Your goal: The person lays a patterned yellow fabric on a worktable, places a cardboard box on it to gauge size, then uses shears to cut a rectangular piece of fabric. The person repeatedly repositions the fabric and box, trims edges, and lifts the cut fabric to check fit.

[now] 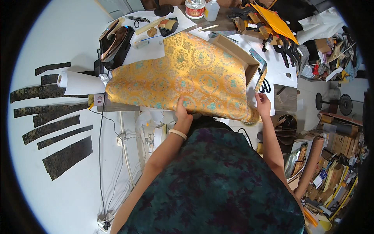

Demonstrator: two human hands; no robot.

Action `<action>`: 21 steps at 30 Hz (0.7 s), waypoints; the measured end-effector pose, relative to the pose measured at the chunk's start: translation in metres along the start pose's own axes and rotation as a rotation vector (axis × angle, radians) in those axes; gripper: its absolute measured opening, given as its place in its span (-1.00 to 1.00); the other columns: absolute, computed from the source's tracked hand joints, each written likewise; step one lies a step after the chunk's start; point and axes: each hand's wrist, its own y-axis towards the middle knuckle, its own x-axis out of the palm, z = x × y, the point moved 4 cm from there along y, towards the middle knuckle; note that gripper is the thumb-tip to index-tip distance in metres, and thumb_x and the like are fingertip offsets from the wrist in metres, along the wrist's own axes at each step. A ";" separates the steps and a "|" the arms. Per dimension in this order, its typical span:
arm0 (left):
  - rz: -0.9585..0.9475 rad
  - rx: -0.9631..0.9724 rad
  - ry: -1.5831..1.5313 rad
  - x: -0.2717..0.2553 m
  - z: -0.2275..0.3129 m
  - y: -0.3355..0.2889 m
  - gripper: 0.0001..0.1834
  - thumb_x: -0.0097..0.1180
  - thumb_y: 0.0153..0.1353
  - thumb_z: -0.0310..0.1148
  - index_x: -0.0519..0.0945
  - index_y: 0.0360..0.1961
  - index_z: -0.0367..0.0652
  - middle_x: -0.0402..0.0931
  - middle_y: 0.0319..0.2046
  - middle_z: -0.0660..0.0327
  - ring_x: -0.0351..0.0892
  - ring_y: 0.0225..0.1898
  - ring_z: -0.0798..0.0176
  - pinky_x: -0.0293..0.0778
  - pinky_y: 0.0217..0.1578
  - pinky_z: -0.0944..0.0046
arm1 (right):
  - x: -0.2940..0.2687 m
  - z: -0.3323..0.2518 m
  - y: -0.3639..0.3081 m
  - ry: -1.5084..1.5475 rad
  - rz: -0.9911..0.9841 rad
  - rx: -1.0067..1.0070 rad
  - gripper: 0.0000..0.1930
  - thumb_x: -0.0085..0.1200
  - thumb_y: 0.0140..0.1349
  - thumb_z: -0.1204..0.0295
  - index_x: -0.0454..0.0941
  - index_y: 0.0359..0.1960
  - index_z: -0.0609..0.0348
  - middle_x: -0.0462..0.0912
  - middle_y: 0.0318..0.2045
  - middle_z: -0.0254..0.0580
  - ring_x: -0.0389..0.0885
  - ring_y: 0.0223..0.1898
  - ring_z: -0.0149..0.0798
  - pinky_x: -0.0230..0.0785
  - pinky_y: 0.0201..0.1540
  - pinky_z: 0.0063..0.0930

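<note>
Your left hand (pixel 183 112) is gripping the gold cloth (pixel 196 84), which is lying longways along the tabletop's (pixel 286 97) near edge; your right hand (pixel 264 104) is pinching a thin strip (pixel 261 79).

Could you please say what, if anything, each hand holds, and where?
Left hand: the gold fabric, by its near edge. Right hand: apparently the narrow strip, by one end.

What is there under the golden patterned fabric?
From beneath the fabric, grey tabletop emerges at near left, white paper at far left; whatever its middle covers is hidden.
</note>
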 end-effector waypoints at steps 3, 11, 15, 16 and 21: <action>-0.026 -0.025 0.001 0.003 -0.005 0.000 -0.44 0.16 0.37 -0.02 0.45 0.29 -0.06 0.50 0.21 0.12 0.51 0.19 -0.07 0.45 0.18 -0.22 | 0.024 0.010 0.034 0.074 -0.075 0.243 -0.52 0.11 0.42 0.06 0.61 0.04 0.29 0.74 -0.33 -0.16 0.72 -0.37 -0.27 0.56 -0.35 -0.40; -0.012 0.015 0.020 0.000 0.002 -0.007 -0.41 0.24 0.33 -0.05 0.45 0.29 -0.05 0.50 0.18 0.15 0.52 0.16 -0.04 0.47 0.15 -0.20 | 0.060 -0.027 0.054 0.033 -0.294 0.233 -0.57 0.04 0.46 0.18 0.54 0.15 0.29 0.72 -0.34 -0.07 0.73 -0.41 -0.23 0.58 -0.43 -0.32; 0.036 -0.006 -0.040 0.013 0.000 -0.015 -0.32 0.46 0.17 -0.21 0.45 0.23 -0.23 0.54 0.07 0.10 0.63 -0.04 0.03 0.64 -0.09 -0.13 | 0.060 0.007 0.069 -0.123 -0.106 -0.013 -0.62 0.11 0.37 0.21 0.65 -0.14 0.39 0.72 -0.27 0.24 0.73 -0.25 0.16 0.56 -0.18 -0.08; 0.053 0.004 -0.034 0.009 0.003 -0.015 -0.31 0.47 0.16 -0.20 0.44 0.24 -0.24 0.54 0.07 0.09 0.64 -0.04 0.03 0.64 -0.10 -0.13 | 0.064 -0.003 0.068 -0.199 -0.042 -0.106 -0.63 0.11 0.36 0.22 0.65 -0.20 0.38 0.71 -0.27 0.26 0.71 -0.22 0.23 0.54 -0.12 -0.03; -0.011 0.033 0.012 0.002 0.001 -0.008 -0.40 0.26 0.34 -0.08 0.43 0.31 -0.07 0.50 0.16 0.16 0.52 0.16 0.00 0.48 0.15 -0.16 | 0.036 -0.002 0.060 -0.284 0.041 -0.113 -0.65 0.05 0.40 0.29 0.65 -0.12 0.43 0.71 -0.51 0.12 0.74 -0.50 0.05 0.59 -0.34 -0.14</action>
